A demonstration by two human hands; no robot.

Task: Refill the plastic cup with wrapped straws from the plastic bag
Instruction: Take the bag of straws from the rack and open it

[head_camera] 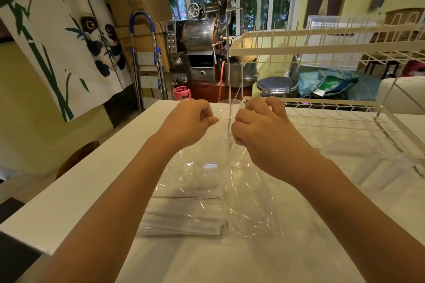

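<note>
A clear plastic bag lies on the white counter, with a stack of white wrapped straws inside its near end. My left hand pinches the bag's far edge with closed fingers. My right hand grips the same far edge just to the right, bunching the film. Behind and between my hands the rim of a clear plastic cup shows faintly; most of it is hidden.
A white wire dish rack stands on the counter's right side, its lower shelf close to my right hand. The counter's left edge drops off to the floor. A step ladder and a metal roasting machine stand beyond the counter.
</note>
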